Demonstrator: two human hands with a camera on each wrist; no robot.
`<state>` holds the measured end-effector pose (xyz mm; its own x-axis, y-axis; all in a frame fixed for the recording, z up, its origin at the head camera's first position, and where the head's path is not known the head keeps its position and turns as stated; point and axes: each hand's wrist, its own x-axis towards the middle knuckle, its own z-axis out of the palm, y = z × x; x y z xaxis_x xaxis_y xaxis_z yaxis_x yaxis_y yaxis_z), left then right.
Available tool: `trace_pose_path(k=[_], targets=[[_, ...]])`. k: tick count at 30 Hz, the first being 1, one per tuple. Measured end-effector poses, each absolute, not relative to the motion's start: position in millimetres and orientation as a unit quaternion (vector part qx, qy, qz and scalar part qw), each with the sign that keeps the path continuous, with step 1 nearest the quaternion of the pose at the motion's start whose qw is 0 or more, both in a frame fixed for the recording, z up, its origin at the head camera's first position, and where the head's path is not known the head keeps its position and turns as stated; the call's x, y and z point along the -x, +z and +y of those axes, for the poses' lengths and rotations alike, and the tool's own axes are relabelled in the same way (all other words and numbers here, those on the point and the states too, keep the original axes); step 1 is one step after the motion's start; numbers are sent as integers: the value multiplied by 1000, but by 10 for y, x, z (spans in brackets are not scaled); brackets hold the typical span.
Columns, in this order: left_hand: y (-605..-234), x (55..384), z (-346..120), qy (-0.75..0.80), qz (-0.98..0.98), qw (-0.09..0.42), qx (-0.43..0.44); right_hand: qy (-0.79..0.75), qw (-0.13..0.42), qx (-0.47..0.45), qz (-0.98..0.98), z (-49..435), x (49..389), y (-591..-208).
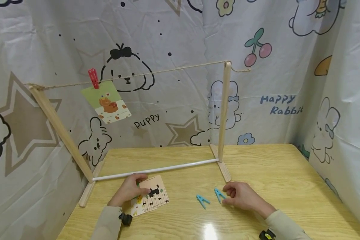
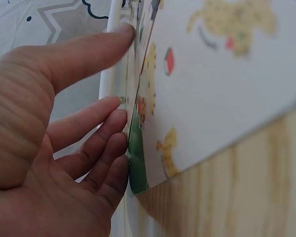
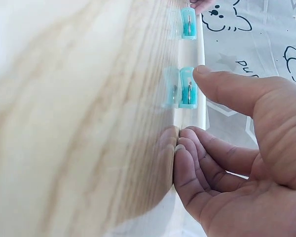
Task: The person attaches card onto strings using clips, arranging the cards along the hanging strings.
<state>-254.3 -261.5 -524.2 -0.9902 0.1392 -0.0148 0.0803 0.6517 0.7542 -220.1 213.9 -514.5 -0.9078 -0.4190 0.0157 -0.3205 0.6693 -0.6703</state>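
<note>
My left hand [image 1: 130, 190] holds a small stack of picture cards [image 1: 156, 192] by its left edge, the thumb over the top one. A black cat shows on that pinkish card; below it, white and green cards [image 2: 138, 163] fan out in the left wrist view. At the right, my right hand [image 1: 243, 196] has thumb and fingers spread apart beside a light blue clothespin [image 1: 220, 195]. The thumb tip is right at this clothespin [image 3: 188, 89] in the right wrist view, while the other fingers rest low by the tabletop. A second blue clothespin [image 1: 202, 201] lies to its left.
A wooden frame [image 1: 225, 110] with a white bottom rod [image 1: 168, 167] stands behind the hands. Twine [image 1: 168, 70] runs between its posts. A red clothespin [image 1: 93, 78] holds a bear card [image 1: 111, 105] on it at the left. A patterned curtain [image 1: 180, 40] backs the wooden table [image 1: 267, 166].
</note>
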Motion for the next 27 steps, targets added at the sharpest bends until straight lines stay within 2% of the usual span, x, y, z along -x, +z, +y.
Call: trace_pose_path(k=[10, 27], targets=[[-5277, 2575, -2599, 393, 913, 42, -99, -345, 72, 203, 914, 2135, 2221, -5161], [-5267, 2601, -2597, 405, 908, 55, -90, -323, 86, 186, 924, 2069, 2281, -5152]])
